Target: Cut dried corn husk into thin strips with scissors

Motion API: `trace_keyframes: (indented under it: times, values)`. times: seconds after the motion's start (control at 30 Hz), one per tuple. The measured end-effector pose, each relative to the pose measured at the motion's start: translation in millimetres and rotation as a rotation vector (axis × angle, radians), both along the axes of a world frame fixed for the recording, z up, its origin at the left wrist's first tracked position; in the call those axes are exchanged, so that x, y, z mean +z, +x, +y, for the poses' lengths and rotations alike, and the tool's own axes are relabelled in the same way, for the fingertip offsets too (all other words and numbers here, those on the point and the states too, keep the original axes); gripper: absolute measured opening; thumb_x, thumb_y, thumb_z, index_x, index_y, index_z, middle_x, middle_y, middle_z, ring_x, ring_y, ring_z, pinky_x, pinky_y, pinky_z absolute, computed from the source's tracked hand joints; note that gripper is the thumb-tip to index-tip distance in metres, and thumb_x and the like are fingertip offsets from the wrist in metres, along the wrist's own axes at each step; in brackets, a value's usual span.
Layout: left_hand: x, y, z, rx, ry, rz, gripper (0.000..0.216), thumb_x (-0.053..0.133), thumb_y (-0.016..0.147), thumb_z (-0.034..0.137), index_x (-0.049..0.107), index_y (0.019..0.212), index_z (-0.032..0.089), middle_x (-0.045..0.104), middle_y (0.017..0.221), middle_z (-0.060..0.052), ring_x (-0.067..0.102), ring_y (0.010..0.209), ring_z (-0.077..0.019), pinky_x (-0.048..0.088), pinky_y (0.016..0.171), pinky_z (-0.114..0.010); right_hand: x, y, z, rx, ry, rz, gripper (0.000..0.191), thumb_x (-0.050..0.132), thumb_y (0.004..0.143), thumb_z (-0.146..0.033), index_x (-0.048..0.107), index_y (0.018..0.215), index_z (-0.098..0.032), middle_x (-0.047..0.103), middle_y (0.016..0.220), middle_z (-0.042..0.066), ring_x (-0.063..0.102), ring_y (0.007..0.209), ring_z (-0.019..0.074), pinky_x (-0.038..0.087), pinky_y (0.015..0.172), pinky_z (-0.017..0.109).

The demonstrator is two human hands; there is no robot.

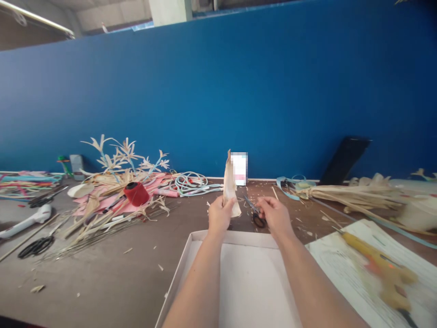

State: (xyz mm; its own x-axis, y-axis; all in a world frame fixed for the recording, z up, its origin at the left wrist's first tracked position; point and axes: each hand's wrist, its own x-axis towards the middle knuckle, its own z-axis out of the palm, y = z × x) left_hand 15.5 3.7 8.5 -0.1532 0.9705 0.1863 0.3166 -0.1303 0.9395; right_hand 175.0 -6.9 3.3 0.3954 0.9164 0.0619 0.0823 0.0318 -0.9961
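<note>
My left hand (220, 214) is closed around a pale, flat strip of dried husk (229, 182), which stands upright with its narrow tip up. Just to the right, my right hand (274, 213) has its thumb and fingers pinched together at a pair of scissors (258, 220) with black handles. The blades point up and left, towards the husk. One handle loop shows below the fingers; part of the other is hidden by them. Both forearms reach over a shallow white box lid (252, 282).
A yellow glue gun (378, 264) lies on a printed sheet (324, 248) at right. Husk bundles (362, 193) lie behind it. To the left are husk flowers (126, 152), a red spool (136, 193), more black-handled scissors (37, 246) and coiled blue cord (189, 183). A blue partition (218, 91) stands behind.
</note>
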Motion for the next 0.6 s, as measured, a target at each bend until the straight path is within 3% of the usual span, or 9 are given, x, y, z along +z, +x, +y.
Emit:
trace_keyframes:
  times: [0.07,0.13,0.27,0.47,0.6]
  values:
    - [-1.9,0.4,-0.3,0.04,0.015,0.025,0.029,0.051,0.075,0.044,0.061,0.078,0.018,0.058,0.064,0.001,0.05,0.061,-0.0131,0.032,0.055,-0.022,11.5,15.0,-5.0,-0.031,-0.01,-0.389,0.025,0.055,0.071,-0.042,0.064,0.08,-0.02,0.065,0.071,0.004,0.056,0.058,0.0162,0.039,0.05,0.026]
    - [-4.7,2.7,-0.8,0.087,0.026,0.062,0.027,0.047,0.077,0.043,0.059,0.077,0.018,0.057,0.063,0.001,0.05,0.061,-0.013,0.032,0.056,-0.022,19.7,24.8,-9.9,0.035,-0.126,-0.719,0.021,0.054,0.071,-0.039,0.066,0.081,-0.025,0.067,0.079,0.003,0.058,0.068,0.0185,0.038,0.055,0.027]
    - [-8.0,5.9,-0.4,0.141,0.01,0.088,0.027,0.045,0.079,0.043,0.056,0.072,0.019,0.055,0.061,0.001,0.049,0.059,-0.0132,0.032,0.055,-0.023,19.2,23.0,-13.6,0.226,-0.42,-1.073,0.021,0.061,0.063,-0.041,0.065,0.08,-0.029,0.066,0.09,0.002,0.059,0.077,0.023,0.034,0.054,0.028]
    - [-7.4,3.2,2.4,0.105,0.002,-0.013,0.028,0.048,0.077,0.043,0.058,0.072,0.018,0.059,0.064,-0.002,0.053,0.062,-0.0148,0.036,0.057,-0.024,2.1,10.5,-9.1,0.16,-0.336,-1.158,0.018,0.054,0.07,-0.036,0.061,0.081,-0.024,0.064,0.088,0.007,0.059,0.079,0.0227,0.035,0.056,0.028]
    - [-9.8,2.0,5.7,0.078,-0.006,-0.174,0.027,0.054,0.072,0.043,0.061,0.078,0.017,0.063,0.071,-0.004,0.057,0.067,-0.0164,0.04,0.06,-0.025,-4.8,11.6,-4.0,0.128,-0.3,-1.004,0.025,0.059,0.065,-0.031,0.061,0.088,-0.021,0.066,0.083,0.007,0.059,0.076,0.0223,0.036,0.058,0.027]
